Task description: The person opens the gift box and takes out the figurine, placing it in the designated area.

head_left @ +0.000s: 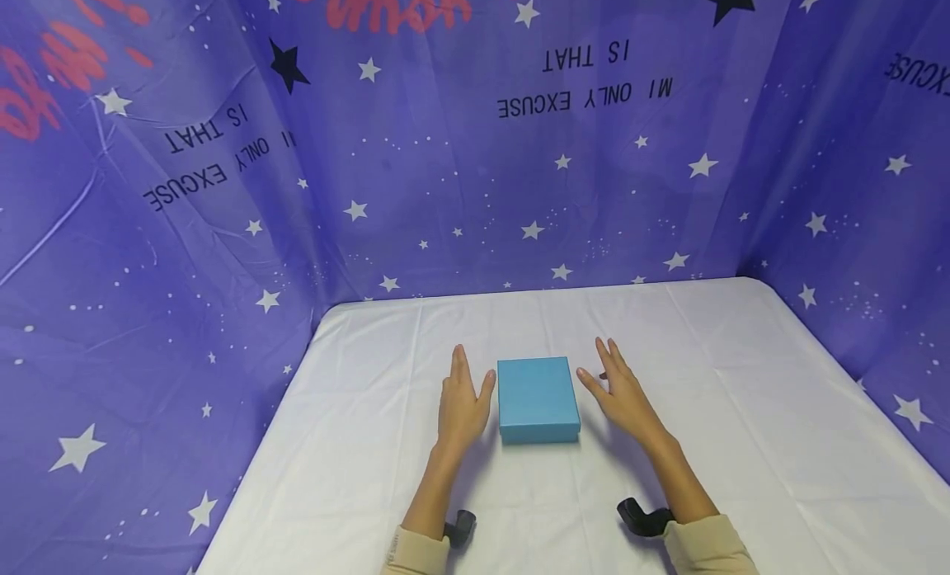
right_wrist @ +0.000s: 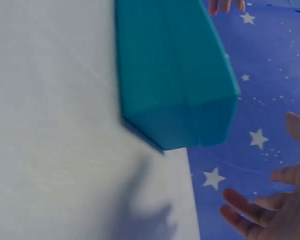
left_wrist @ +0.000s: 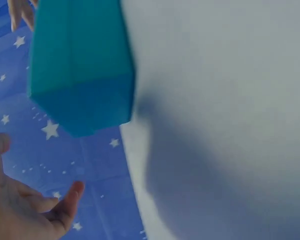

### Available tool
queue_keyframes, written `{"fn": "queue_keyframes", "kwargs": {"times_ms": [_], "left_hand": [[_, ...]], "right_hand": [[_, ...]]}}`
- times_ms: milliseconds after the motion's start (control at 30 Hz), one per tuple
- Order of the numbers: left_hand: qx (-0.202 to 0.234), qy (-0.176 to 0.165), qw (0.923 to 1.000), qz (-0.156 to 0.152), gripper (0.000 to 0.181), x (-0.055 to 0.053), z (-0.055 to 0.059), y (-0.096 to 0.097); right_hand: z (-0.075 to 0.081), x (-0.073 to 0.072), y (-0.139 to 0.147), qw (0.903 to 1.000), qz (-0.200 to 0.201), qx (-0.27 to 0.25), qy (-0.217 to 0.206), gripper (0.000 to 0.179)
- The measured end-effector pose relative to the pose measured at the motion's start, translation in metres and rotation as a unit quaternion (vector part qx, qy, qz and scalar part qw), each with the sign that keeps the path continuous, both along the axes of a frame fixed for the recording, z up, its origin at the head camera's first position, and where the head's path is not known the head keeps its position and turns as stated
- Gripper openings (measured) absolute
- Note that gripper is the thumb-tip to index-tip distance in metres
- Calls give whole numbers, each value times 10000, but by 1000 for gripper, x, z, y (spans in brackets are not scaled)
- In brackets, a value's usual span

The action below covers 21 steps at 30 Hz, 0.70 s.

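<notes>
A blue lidded box [head_left: 538,393] sits on the white-covered table between the two hands. Just left of it is my left hand [head_left: 462,406], fingers extended and thumb toward the box, with a narrow gap between. On the other side my right hand [head_left: 623,398] is spread in the same way, also apart from the box. Neither hand holds anything. The left wrist view shows the side of the box [left_wrist: 85,60] above the left hand [left_wrist: 30,205]. In the right wrist view the box [right_wrist: 170,75] stands beyond the right hand [right_wrist: 280,200].
White cloth covers the table [head_left: 356,476]. A purple curtain [head_left: 460,162] with stars and lettering hangs behind it and along both sides. A black wrist mount [head_left: 644,517] sits at the right wrist, and another mount [head_left: 462,528] at the left.
</notes>
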State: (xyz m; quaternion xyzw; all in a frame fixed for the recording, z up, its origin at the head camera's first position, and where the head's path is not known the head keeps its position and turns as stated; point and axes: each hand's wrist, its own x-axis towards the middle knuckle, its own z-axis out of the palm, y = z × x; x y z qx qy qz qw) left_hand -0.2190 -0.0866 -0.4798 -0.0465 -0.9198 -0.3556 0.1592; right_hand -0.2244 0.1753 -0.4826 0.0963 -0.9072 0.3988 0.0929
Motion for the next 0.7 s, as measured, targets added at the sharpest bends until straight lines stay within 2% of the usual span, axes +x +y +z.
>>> {"fn": "queue_keyframes", "kwargs": {"times_ms": [100,233,500,700], "left_hand": [[69,-176,9996,-200,73,0,-9,3],[322,-387,9979,-399,72,1,-14,6],[679,-787,9922,-694,71,2,-22,11],[964,-884,9871,-928,67,2,-27,14]], "right_hand": [[-7,0,-4,9999,51,-81,62,73],[-15,1,-9,9997,130,-198,34,72],[-28,1,-17,9974,199,-440,-537,73],[-32,1,-25,9932,262,-752,-851,73]]}}
